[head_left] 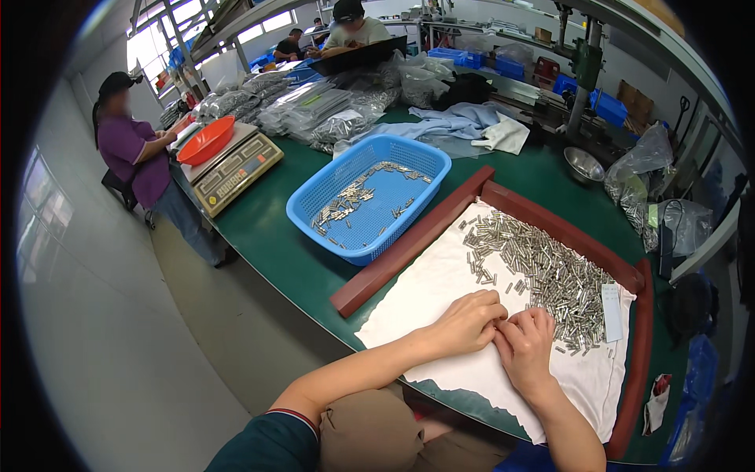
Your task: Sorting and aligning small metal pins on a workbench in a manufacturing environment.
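A: Small metal pins (543, 275) everywhere here, one dense heap spread over the white cloth (464, 385), with a few strays along its left fringe!

B: And both hands are right at the near edge of that heap. Left hand (472, 318) comes in from the side, right hand (525, 342) from below, fingertips meeting!

A: Anything pinched in there?

B: Can't tell! The fingers of both are curled and bunched together, and they hide whatever might sit between them.

A: Out to the edges, then: a pale paper slip (611, 313) lies at the heap's right side, and dark red bars (417, 244) frame the cloth on the left, the far side and the right.

B: Just beyond the left bar, a blue basket (362, 256), more pins scattered across its bottom, standing on the green table (259, 189).

A: Farther left, an orange-red tray (207, 141) sits on a weighing scale (236, 173), and a person in a purple shirt (134, 149) stands beside it!

B: Across to the far right, a metal bowl (583, 165), near some plastic bags (641, 169).
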